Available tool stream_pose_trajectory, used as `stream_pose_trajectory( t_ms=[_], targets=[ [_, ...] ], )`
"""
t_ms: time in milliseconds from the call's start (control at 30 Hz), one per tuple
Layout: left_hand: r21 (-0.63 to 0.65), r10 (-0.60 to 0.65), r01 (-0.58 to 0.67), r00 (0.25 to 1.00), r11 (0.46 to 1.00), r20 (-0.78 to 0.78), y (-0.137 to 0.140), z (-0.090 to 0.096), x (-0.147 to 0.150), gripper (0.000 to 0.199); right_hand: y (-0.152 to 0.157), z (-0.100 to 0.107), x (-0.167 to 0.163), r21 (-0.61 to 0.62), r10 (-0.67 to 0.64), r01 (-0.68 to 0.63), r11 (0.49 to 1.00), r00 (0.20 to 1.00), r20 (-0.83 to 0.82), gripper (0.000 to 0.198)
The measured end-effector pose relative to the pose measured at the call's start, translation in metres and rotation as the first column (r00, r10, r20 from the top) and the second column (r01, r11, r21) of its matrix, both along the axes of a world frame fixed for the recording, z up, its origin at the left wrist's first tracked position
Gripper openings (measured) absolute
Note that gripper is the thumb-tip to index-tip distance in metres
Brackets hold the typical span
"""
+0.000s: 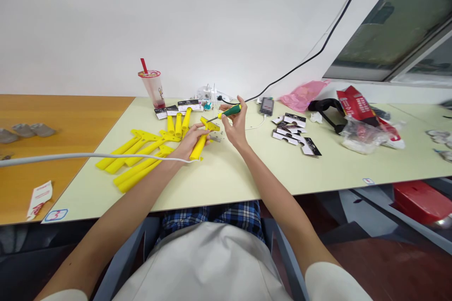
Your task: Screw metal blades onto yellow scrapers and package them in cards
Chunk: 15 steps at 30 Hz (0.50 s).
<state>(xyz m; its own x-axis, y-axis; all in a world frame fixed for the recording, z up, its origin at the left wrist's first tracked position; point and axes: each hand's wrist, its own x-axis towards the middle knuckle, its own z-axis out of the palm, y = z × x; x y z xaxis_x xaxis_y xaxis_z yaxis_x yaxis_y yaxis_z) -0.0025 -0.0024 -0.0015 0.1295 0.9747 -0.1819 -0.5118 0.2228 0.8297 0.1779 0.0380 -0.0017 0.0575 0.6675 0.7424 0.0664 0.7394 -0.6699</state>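
My left hand [192, 141] is closed around a yellow plastic handle with a wide flared head [198, 148], tilted above the table. In my right hand [237, 127] is a screwdriver with a green and yellow grip [231, 111]. Its shaft points left and its tip meets the flared head, though the exact contact point is too small to make out. Several more yellow handles [136, 150] lie left of my left hand. Behind them, other yellow pieces [178, 123] rest beside black-and-white cards [189, 105]. Small metal bits [221, 134] lie scattered near my hands.
A cup with a red straw [154, 89] stands at the back left. A phone [266, 106] on a white cable lies by the wall. To the right are more cards [291, 131], a pink bag [303, 96], black headphones [326, 108] and a red package [356, 106].
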Motion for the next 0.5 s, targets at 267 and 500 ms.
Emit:
stream_pose_trajectory(
  t_ms=[267, 500],
  targets=[
    [0.011, -0.004, 0.004, 1.000, 1.000, -0.022, -0.0031, 0.0020, 0.0003, 0.051, -0.0024, 0.0048, 0.0012, -0.018, -0.082, 0.083, 0.996, 0.995, 0.049, 0.080],
    [-0.005, -0.005, 0.004, 1.000, 1.000, -0.031, 0.0005, 0.0011, -0.0022, 0.051, 0.0018, 0.0005, 0.0002, 0.035, -0.014, 0.011, 0.999, 0.995, 0.095, 0.085]
  ],
)
